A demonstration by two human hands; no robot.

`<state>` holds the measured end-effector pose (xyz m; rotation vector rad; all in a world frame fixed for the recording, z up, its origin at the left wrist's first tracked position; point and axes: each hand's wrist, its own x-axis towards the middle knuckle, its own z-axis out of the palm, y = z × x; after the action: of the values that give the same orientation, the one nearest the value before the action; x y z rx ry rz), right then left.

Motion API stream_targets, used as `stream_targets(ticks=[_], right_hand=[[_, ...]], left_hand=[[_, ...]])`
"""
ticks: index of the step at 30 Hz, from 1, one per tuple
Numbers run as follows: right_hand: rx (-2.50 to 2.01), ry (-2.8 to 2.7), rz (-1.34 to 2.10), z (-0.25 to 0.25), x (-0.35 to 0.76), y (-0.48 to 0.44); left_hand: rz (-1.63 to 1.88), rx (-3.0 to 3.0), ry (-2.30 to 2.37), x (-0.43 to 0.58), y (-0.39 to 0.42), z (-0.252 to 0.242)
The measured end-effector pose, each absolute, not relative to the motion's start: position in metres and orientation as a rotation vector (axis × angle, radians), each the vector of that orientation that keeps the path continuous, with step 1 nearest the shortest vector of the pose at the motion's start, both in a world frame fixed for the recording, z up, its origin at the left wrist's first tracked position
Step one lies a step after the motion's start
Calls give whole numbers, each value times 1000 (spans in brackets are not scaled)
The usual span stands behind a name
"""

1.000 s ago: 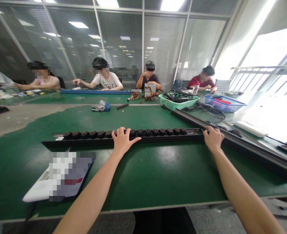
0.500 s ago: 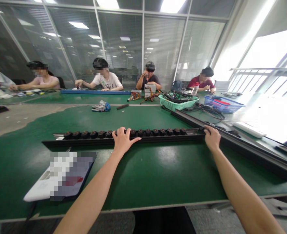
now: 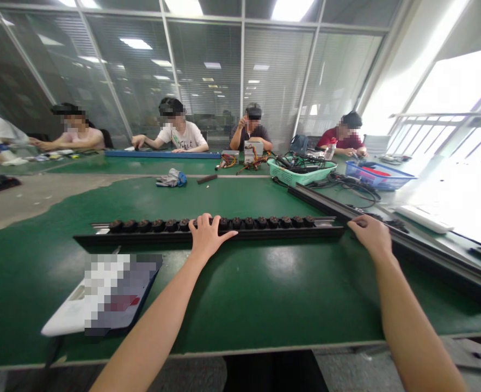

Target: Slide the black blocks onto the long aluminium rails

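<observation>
A long black rail [image 3: 289, 235] lies across the green table, with a row of round black socket-like pieces [image 3: 249, 222] in it. My left hand [image 3: 205, 231] is closed over the middle of this rail, fingertips on the row and thumb along the front edge. Just beyond the rail's right end is my right hand [image 3: 371, 233], apart from it, with fingers pinched together. Something dark shows at those fingertips, too small to name. Close behind that hand, a second long dark rail [image 3: 436, 258] runs diagonally.
A tablet-like device [image 3: 71, 305] lies at front left. Farther back are a crumpled glove [image 3: 171, 178], a green basket [image 3: 300, 175] of cables and a blue basket [image 3: 381, 177]. Several people sit along the far side, one behind a long blue bar [image 3: 162, 155].
My right hand has moved off the rail's right end, a little to the right and toward me. My left hand stays on the rail.
</observation>
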<state>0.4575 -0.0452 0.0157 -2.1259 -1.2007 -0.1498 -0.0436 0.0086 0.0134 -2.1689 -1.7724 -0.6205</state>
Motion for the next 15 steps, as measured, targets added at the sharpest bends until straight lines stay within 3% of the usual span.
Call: stream_targets(ticks=[8,15], right_hand=[[-2222,-1600,197,17,468,-42],[-2530,-1600,6,2,487,-34]], left_hand=[[-619,-2176,-1770,-42,10,15],[-607,-2175,-1765,-40,10,15]])
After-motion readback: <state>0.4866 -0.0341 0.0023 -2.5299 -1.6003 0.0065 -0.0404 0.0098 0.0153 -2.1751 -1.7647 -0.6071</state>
